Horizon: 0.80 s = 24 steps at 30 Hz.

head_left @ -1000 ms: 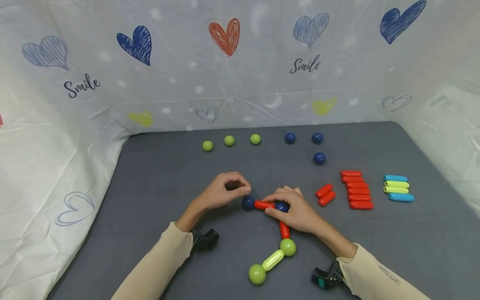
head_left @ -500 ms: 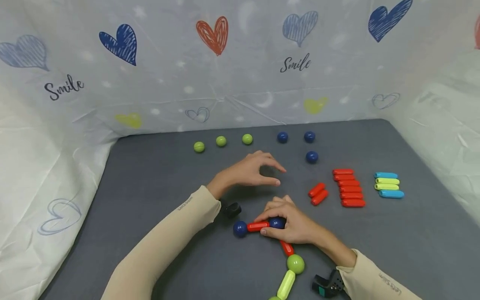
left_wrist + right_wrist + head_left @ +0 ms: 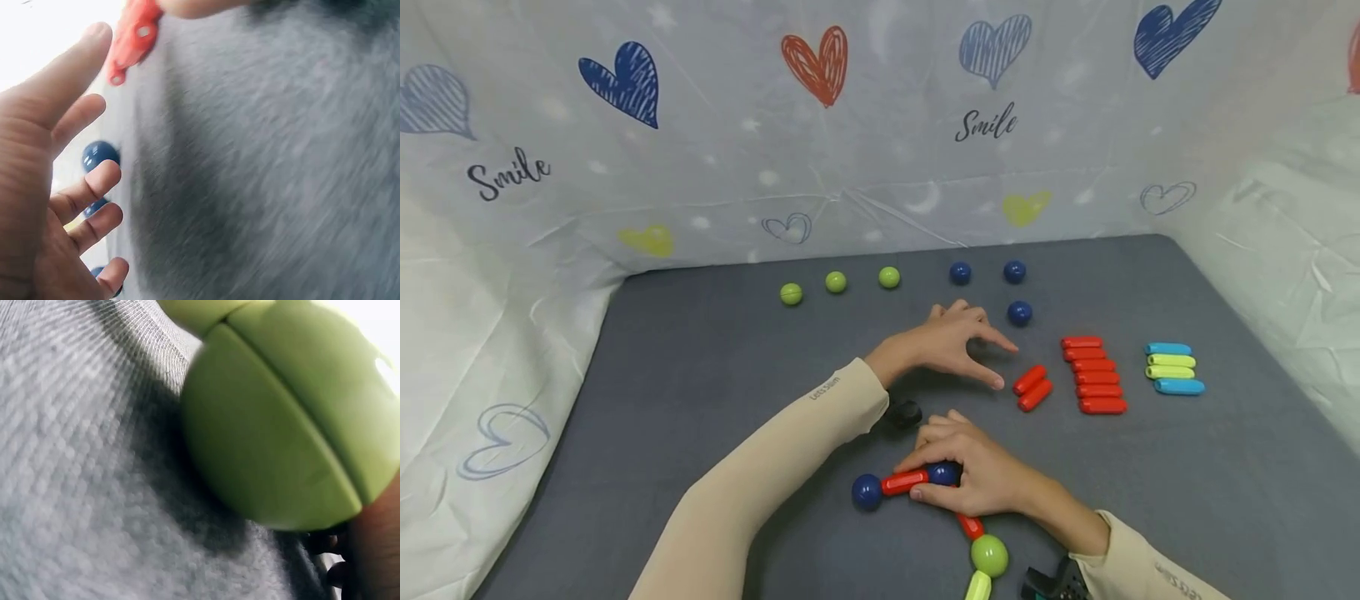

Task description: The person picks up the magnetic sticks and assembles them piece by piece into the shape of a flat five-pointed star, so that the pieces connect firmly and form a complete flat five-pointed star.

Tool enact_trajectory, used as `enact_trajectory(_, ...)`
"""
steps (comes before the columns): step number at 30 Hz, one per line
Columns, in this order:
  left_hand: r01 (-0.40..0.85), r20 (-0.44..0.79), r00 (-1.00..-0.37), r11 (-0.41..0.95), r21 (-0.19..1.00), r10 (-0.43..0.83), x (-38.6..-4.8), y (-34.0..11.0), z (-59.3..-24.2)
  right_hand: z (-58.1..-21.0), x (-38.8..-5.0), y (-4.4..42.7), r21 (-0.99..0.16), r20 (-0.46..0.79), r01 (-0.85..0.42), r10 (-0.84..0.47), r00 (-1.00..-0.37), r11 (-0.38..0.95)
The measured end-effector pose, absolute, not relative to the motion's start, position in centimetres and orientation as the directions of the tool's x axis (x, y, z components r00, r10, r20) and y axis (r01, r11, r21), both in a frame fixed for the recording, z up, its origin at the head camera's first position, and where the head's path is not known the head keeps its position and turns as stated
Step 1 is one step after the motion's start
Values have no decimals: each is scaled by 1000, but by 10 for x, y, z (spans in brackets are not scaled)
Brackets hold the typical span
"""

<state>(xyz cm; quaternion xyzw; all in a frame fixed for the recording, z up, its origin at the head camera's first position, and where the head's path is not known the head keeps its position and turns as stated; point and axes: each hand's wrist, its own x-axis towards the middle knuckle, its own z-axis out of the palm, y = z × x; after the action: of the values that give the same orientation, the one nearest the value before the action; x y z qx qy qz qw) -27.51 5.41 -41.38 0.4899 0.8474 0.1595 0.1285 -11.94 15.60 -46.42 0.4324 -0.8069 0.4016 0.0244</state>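
My right hand [image 3: 973,467] holds a chain of toy rods and balls, its thumb and forefinger around a blue ball [image 3: 943,474] and one end of a red rod [image 3: 904,482]. Another blue ball [image 3: 867,492] ends the chain at left. Below the hand follow a second red rod [image 3: 970,526], a large green ball [image 3: 989,555] and a yellow-green rod [image 3: 978,586] cut off by the frame. That green ball [image 3: 281,425] fills much of the right wrist view. My left hand [image 3: 955,343], fingers spread and holding nothing, is just left of two loose red rods [image 3: 1032,388].
Three green balls [image 3: 836,282] and three blue balls [image 3: 1019,313] lie toward the back of the grey table [image 3: 715,375]. A column of several red rods [image 3: 1097,377] lies at right, beside blue and yellow-green rods [image 3: 1172,372]. A printed white curtain [image 3: 895,167] hangs behind.
My left hand has left the chain's left blue ball and moved right, fingers spreading, toward the loose red rods. My right hand has drawn the chain nearer, down the frame.
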Motion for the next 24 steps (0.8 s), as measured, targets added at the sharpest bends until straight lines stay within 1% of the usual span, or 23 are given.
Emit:
enact_trajectory(4,790,-99,-490,489,371,866,-271,62,-420,-465,-116,153,-603,395,-743,-700,-595,291)
enact_trajectory(8,789,-110,-499,503,353,860,-270,65,-421,-465,-114,151,-594,405,-757,-712,-574,272)
enact_trajectory(14,787,-96,-521,521,330,848,-270,68,-422,-464,-112,148,-592,420,-771,-727,-543,234)
enact_trajectory(20,789,-64,-530,520,328,845,-268,76,-427,-464,-110,144,-606,423,-767,-730,-537,214)
enact_trajectory(24,781,-59,-549,537,318,833,-266,81,-430,-464,-106,142,-614,427,-767,-738,-522,186)
